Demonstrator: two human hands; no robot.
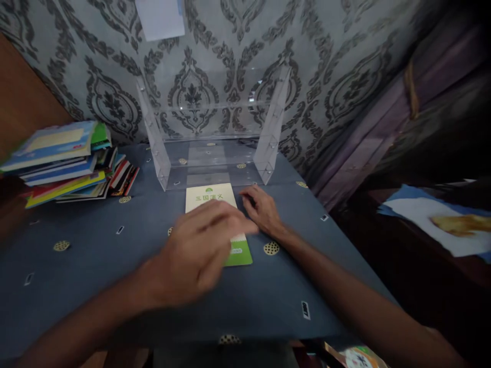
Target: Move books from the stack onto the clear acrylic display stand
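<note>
Tabletop — room to right edge | right hand slightly parted | left hand over book — grip unclear

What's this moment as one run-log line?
left hand: over booklet, contact unclear | right hand: beside booklet's right edge | clear stand: beyond booklet | book stack: table, left side

Left forearm angled in from near left, left hand nearer, slightly blurred, fingers pointing right, right forearm extended from near right, right hand farther, fingers loosely curled, thumb apart.
</note>
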